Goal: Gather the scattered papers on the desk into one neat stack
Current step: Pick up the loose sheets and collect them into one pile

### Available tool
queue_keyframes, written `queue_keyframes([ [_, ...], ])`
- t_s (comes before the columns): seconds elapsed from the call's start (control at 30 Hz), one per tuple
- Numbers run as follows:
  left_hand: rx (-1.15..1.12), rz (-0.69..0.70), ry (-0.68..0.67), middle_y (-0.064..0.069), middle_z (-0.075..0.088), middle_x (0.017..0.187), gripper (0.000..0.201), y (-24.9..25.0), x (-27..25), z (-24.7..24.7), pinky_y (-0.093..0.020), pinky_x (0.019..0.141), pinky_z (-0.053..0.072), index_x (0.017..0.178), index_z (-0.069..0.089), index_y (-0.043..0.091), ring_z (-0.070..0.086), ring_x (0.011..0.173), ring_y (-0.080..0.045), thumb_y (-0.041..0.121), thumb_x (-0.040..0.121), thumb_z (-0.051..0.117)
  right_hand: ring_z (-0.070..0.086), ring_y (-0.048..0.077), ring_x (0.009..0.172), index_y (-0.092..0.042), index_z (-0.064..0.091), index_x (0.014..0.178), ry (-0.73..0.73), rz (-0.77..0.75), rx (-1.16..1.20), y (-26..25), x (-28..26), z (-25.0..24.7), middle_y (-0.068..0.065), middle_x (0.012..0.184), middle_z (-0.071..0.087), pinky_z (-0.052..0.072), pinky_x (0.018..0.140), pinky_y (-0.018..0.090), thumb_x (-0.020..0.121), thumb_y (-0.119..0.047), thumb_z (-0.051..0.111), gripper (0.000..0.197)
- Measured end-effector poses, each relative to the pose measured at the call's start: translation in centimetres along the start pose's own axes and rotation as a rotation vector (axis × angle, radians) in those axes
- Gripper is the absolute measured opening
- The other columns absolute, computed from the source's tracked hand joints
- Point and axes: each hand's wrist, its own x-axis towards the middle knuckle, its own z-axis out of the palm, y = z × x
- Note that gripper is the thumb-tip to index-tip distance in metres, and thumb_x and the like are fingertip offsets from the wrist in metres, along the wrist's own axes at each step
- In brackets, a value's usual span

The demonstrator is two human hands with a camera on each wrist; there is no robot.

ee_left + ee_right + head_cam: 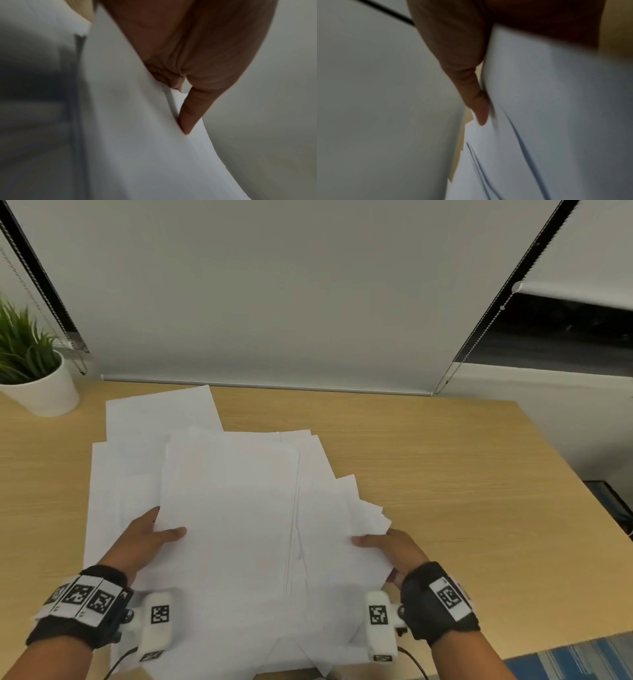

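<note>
Two hands are in view. The left hand (pixel 145 537) grips the left edge of the papers (pixel 229 508), thumb on top, fingers hidden beneath. The right hand (pixel 394 547) grips the right edge likewise. The wrist views alone show each thumb (pixel 190 115) pressed on a sheet, with layered edges beside it; the right thumb (pixel 480 108) lies flat on top. Only the head view shows the whole: one loose, fanned pile of white sheets, too overlapped to count, on the worktop (pixel 445 474). Farther left stands one plant (pixel 32 364) in a white pot.
</note>
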Motion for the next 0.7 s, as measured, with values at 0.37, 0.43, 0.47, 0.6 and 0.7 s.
queue_keyframes([
  [0.37,-0.009,-0.003,-0.012,-0.01,0.062,0.12,0.045,0.3,-0.6,0.0,-0.04,0.092,0.043,0.13,0.052,0.009,0.058,0.106,-0.03,0.006,0.087,0.065,0.067,0.036,0.084,0.004,0.066,0.106,0.119,-0.11,0.084,1.2,-0.3,-1.8,0.02,0.095,0.071,0.055,0.079,0.047,0.076,0.006,0.068,0.03],
  [0.43,-0.007,-0.004,-0.016,-0.011,0.063,0.12,0.045,0.2,-0.7,-0.1,-0.04,0.091,0.044,0.13,0.053,0.01,0.059,0.106,-0.03,0.006,0.086,0.066,0.063,0.031,0.076,0.003,0.066,0.102,0.246,-0.196,0.064,0.2,-0.4,-3.0,0.016,0.087,0.069,0.052,0.07,0.037,0.078,0.007,0.065,0.024],
  [0.47,-0.009,-0.001,-0.018,-0.011,0.063,0.12,0.045,0.2,-0.6,-0.1,-0.04,0.091,0.044,0.129,0.054,0.01,0.059,0.105,-0.03,0.006,0.086,0.066,0.061,0.03,0.075,0.002,0.066,0.102,0.318,-0.235,0.053,-0.2,-0.2,-4.1,0.014,0.085,0.067,0.049,0.068,0.035,0.078,0.005,0.064,0.024],
  [0.6,-0.002,0.007,-0.004,-0.012,0.063,0.122,0.045,0.1,-0.6,-0.1,-0.043,0.097,0.044,0.129,0.054,0.01,0.059,0.11,-0.033,0.007,0.086,0.067,0.06,0.028,0.077,-0.005,0.068,0.091,0.411,-0.263,0.042,-0.4,0.1,-6.8,0.013,0.088,0.066,0.047,0.069,0.034,0.078,-0.008,0.068,0.013],
  [0.7,0.003,0.005,0.001,-0.012,0.063,0.123,0.045,0.1,-0.8,0.0,-0.044,0.098,0.043,0.129,0.054,0.01,0.058,0.112,-0.033,0.008,0.086,0.067,0.064,0.036,0.089,-0.008,0.065,0.106,0.287,-0.17,0.004,0.7,0.4,-6.0,0.015,0.097,0.07,0.054,0.078,0.045,0.068,-0.006,0.076,0.04],
])
